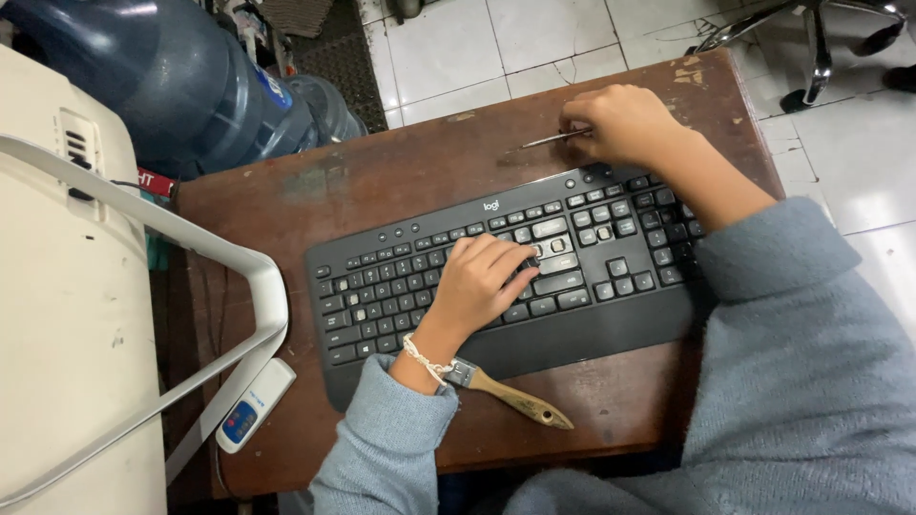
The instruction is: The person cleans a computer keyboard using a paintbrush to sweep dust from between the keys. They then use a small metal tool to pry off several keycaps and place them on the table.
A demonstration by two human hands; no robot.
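Nearest, at 6 o'clock: grey sleeves, the right one cut off by the frame's lower and right edges. Just above, a wooden-handled brush (510,396) lying on the brown table (382,176), bristle end tucked under the left wrist and hidden. At 8 o'clock, a small white and blue device (253,405) at the table's left edge, details too small to make out.

At centre, a black keyboard (506,272) set slightly askew on the table. Left hand (482,281) resting on its middle keys, fingers curled, tips at a spot near the wide keys; whether pinching a keycap or only pressing, cannot tell. A few keys beside the fingertips looking paler, possibly bare sockets; hard to say.

Farther, at 1 o'clock, right hand (625,124) closed on a thin metal tool (553,139), only its slim tip showing, lying on the wood just beyond the keyboard's top edge.

At 9 o'clock, a cream appliance (67,315) with a white curved handle, cropped. At 11 o'clock, blue water jugs (181,76), partly out of frame. At 1 to 2 o'clock, chair legs (811,48) on white tiles.
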